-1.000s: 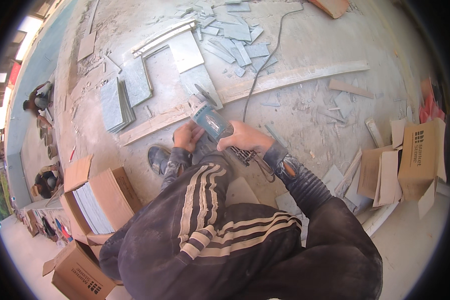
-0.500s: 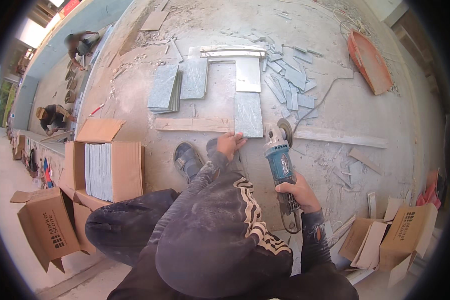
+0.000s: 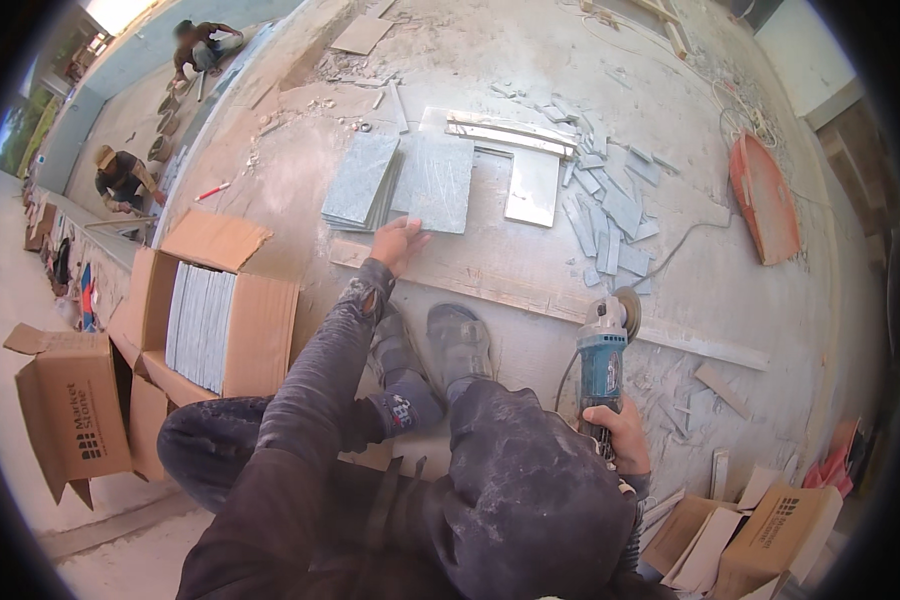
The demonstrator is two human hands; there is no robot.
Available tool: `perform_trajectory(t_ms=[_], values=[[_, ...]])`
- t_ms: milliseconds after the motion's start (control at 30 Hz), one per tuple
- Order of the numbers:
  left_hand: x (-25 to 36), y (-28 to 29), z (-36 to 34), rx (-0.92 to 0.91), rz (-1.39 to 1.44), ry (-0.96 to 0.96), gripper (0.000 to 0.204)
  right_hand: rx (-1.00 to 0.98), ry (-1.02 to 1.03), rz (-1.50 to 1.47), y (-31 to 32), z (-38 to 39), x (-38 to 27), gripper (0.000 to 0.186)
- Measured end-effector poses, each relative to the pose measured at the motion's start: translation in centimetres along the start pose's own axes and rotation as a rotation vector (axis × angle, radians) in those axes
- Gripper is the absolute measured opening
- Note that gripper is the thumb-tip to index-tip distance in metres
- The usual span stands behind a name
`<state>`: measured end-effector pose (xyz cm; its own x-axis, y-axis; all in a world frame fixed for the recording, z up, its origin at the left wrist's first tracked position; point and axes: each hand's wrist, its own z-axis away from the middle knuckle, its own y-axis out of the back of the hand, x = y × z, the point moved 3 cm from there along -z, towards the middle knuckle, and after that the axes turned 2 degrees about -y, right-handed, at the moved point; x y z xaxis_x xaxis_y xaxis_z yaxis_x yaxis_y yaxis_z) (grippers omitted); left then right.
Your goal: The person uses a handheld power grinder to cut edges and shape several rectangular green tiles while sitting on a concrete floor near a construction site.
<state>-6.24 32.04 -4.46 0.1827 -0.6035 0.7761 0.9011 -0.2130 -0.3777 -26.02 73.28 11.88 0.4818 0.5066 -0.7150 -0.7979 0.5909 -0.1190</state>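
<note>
My left hand [image 3: 400, 247] pinches the near edge of a grey-green stone tile [image 3: 442, 182]. That tile lies next to a fanned stack of similar tiles [image 3: 358, 180], partly covering another one. In my right hand [image 3: 622, 432] is an angle grinder [image 3: 602, 365], blue with a silver head, held by its rear body. Its disc [image 3: 627, 314] points away from me, above the long wooden board [image 3: 510, 290]. Whether the disc spins cannot be told. Right of the tile lies a frame-like metal guide with a bright plate [image 3: 533, 188].
Stone offcuts [image 3: 615, 205] lie heaped ahead to the right, near a cable and an orange basin [image 3: 765, 200]. A carton of tiles [image 3: 260, 330] stands at my left, an opened carton [image 3: 75, 410] beyond it. Two people [image 3: 125, 180] crouch in a lower area far left.
My left hand has moved left with the tile, from beside the bright plate to the stack. The grinder has shifted right and stays in my right hand. My view has turned.
</note>
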Motion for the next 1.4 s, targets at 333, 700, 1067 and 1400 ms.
perform_trajectory(t_ms=[333, 700, 1067, 1400], values=[[-0.2, 3.0, -4.8, 0.166, 0.102, 0.08, 0.042, -0.025, -0.017, -0.011, -0.5, -0.9, -0.8, 0.039], [-2.9, 2.4, -5.1, 0.391, 0.662, 0.003, 0.039, 0.016, -0.025, 0.015, -1.6, -0.5, -1.3, 0.04], [7.1, 1.9, -0.2, 0.734, -1.561, -0.567, 0.088, -0.01, -0.044, 0.016, -2.1, -1.0, -1.2, 0.035], [10.7, 6.7, -3.6, 0.403, -1.556, -0.342, 0.101, -0.04, -0.009, 0.006, -2.0, -2.4, -0.6, 0.039]])
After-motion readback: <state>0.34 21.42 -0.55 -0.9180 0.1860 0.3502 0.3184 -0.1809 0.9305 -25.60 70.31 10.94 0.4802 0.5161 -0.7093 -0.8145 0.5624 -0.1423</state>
